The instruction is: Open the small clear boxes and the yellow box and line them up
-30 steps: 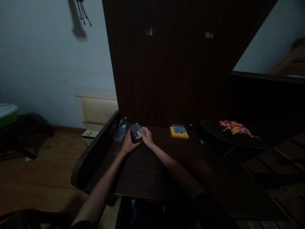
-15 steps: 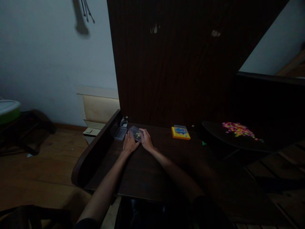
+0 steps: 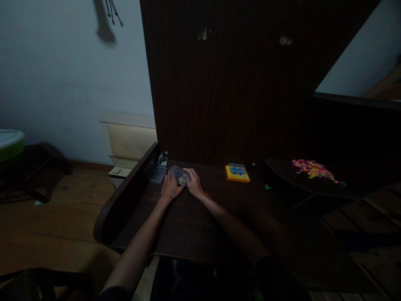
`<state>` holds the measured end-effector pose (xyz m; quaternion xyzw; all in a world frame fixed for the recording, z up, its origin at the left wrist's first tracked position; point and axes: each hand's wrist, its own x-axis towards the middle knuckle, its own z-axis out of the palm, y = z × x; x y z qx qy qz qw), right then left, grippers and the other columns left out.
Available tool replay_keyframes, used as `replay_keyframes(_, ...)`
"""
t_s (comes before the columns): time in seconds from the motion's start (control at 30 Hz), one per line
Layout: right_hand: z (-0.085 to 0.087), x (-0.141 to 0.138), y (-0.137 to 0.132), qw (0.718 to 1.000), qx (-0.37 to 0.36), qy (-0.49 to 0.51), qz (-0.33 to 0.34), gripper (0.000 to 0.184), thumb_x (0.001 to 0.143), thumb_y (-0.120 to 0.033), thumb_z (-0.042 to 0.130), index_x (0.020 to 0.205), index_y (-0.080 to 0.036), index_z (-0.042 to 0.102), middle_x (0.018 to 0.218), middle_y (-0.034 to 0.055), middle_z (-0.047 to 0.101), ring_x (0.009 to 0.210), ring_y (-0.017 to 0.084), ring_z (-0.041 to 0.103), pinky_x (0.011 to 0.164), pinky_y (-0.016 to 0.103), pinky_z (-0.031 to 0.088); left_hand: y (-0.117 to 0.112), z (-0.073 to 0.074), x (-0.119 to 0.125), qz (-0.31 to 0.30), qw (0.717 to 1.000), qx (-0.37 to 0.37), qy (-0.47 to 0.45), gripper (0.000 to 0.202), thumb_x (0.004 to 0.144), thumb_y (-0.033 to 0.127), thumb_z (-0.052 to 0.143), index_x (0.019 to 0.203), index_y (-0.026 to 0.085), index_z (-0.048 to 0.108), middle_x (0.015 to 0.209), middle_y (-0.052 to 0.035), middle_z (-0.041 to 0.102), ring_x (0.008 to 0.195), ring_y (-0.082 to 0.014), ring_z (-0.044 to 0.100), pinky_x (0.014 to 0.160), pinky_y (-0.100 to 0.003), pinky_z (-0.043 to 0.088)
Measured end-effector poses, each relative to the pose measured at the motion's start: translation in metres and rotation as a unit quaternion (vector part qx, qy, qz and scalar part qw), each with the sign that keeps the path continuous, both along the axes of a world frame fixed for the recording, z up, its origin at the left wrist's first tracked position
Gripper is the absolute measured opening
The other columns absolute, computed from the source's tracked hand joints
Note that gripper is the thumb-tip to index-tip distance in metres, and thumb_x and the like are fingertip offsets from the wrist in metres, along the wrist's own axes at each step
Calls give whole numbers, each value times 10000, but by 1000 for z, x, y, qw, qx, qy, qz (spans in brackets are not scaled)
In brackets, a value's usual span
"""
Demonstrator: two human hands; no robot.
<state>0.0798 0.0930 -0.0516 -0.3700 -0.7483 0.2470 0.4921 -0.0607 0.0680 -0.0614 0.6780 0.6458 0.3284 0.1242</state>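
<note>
Between my two hands is a clear plastic box (image 3: 178, 170) with small pale pieces (image 3: 181, 180) showing in it. My left hand (image 3: 170, 186) grips its left side, and my right hand (image 3: 194, 184) closes on its right side. Both rest low over the dark desk top. Just left of my left hand lies an opened clear plastic case (image 3: 158, 174). Behind that case stands a smaller clear box (image 3: 163, 161) with something white inside. The dim light hides the finer detail of the pieces.
A yellow box (image 3: 237, 174) with a blue picture sits on the desk (image 3: 191, 225) to the right. Many pink and yellow small pieces (image 3: 313, 169) are heaped on a dark rounded shelf (image 3: 282, 171). A raised side board (image 3: 125, 192) bounds the desk on the left.
The small pieces in the clear box look shifted and paler than before. Both hands stay on the box, with barely any movement. The view has tilted very slightly.
</note>
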Motion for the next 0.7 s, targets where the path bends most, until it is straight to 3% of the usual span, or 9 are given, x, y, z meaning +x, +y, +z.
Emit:
replay_keyframes(0.27, 7, 5, 12, 999, 20, 9, -46, 261, 937, -300, 427, 1020, -191, 650, 1001, 83, 603, 969, 184, 565, 894, 293, 441, 2, -3, 1, 3, 1000, 7, 10, 839, 747, 484, 626, 1375, 17, 325, 1439, -282, 392, 1402, -401, 276, 1167, -504, 187)
replay_keyframes(0.47, 10, 10, 38, 986, -57, -36, -152, 259, 918, -341, 446, 922, -186, 654, 939, 68, 645, 901, 182, 579, 839, 276, 446, -1, 0, 4, -5, 1000, 0, 0, 880, 743, 544, 625, 1405, 57, 309, 1478, -251, 354, 1419, -399, 231, 1164, -519, 175)
replay_keyframes(0.7, 2, 25, 69, 969, -128, -79, -196, 236, 881, -335, 507, 885, -180, 685, 869, 81, 707, 831, 201, 628, 768, 271, 456, 1, 2, 6, -45, 998, -15, 40, 872, 741, 604, 606, 1393, 69, 384, 1512, -239, 296, 1433, -405, 181, 1165, -539, 128)
